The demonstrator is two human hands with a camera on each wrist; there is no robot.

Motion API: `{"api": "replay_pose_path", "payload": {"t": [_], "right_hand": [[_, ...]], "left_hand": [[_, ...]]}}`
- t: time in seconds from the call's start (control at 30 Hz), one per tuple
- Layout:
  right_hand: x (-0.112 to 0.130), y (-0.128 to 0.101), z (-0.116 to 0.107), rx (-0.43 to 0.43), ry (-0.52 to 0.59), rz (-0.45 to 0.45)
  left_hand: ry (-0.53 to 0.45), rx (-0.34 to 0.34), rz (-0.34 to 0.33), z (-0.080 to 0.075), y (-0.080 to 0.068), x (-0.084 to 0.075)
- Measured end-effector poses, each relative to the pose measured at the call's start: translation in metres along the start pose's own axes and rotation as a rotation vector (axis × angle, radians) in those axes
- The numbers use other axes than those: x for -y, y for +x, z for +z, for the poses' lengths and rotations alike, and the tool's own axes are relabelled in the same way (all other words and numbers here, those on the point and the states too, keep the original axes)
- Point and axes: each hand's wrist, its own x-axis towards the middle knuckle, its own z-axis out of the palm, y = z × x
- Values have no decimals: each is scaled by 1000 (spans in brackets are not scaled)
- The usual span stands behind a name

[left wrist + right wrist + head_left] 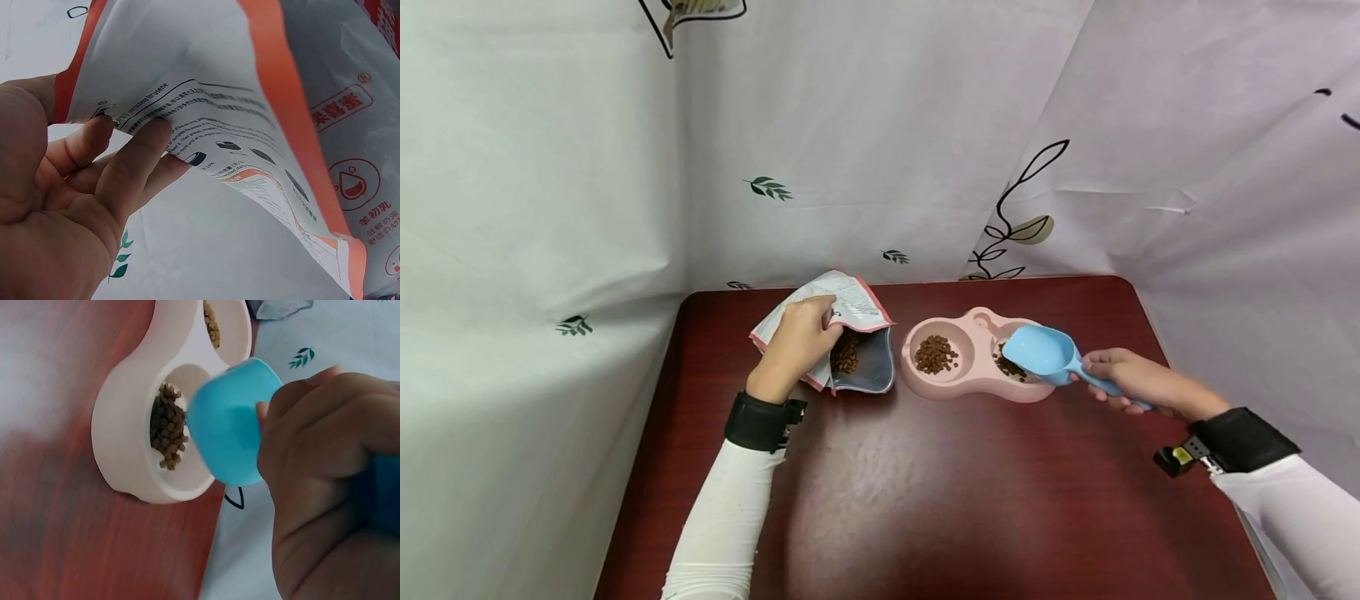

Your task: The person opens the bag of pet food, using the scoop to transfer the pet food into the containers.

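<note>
There is room to pass over the glossy dark-red surface [970, 500] between the white-sleeved forearms [722, 517], nearer than the pink plastic double bowl [979, 367]. Toward the far edge, the white red-edged printed bag [853, 306] sits just beside the bowl, blocking passage between. The light-blue plastic scoop [1041, 350] obstructs the right hollow; the left lies open above.

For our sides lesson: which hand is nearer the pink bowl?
Right: the right hand, beside the pink bowl, holds the scoop over it; the left hand grips the bag, farther left.
</note>
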Motion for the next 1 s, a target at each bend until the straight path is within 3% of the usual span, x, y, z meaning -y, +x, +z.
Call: {"api": "replay_pose_path", "payload": {"t": [0.33, 0.7, 1.0], "right_hand": [[-35, 5, 24, -29, 162, -249], [-63, 11, 51, -175, 294, -296], [-87, 18, 74, -318, 566, -313]], "left_hand": [[-4, 6, -6, 0, -1, -1], [-2, 8, 0, 0, -2, -1], [-7, 5, -6, 0, -2, -1]]}}
